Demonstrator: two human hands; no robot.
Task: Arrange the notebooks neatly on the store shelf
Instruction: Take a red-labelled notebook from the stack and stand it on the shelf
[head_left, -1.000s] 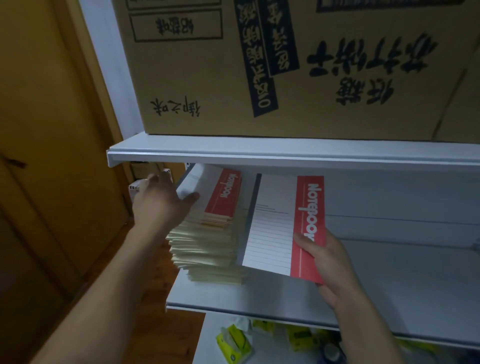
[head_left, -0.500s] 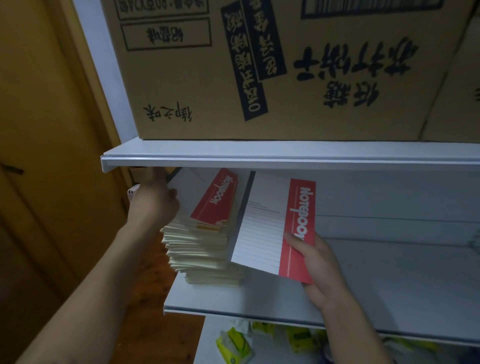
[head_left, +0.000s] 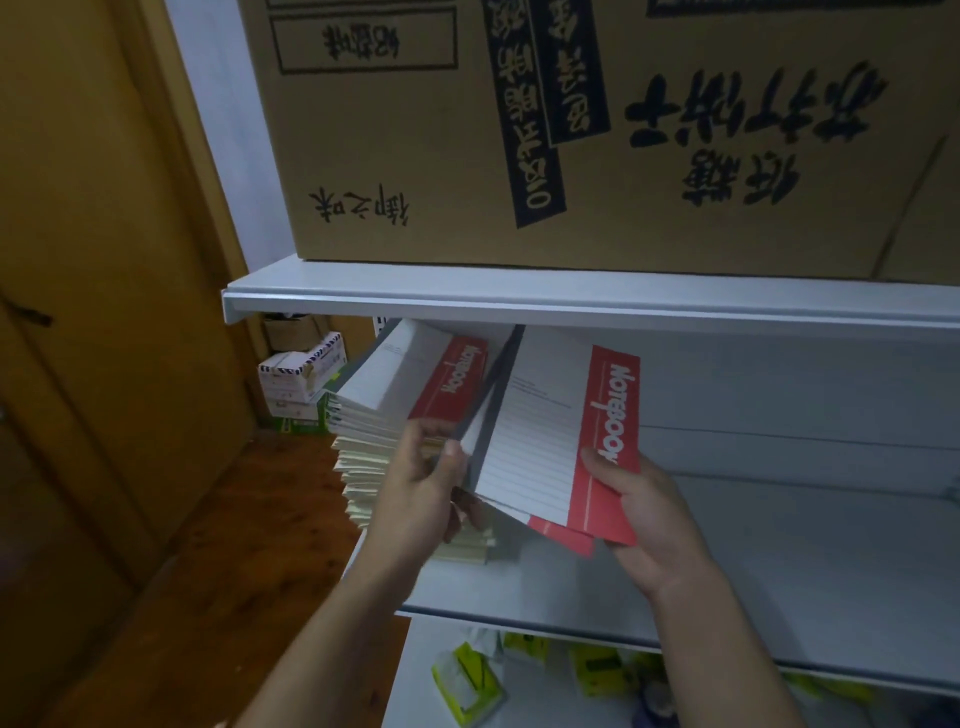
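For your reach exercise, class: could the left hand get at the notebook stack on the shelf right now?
Probably yes: the left hand is right in front of the stack, nothing between, though it currently pinches the held notebooks.

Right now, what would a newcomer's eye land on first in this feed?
The big cardboard box with dark upside-down lettering fills the top shelf. Below it, the left hand and right hand hold a few red-and-white notebooks tilted above the middle shelf. A tall stack of the same notebooks sits beside them at its left end.
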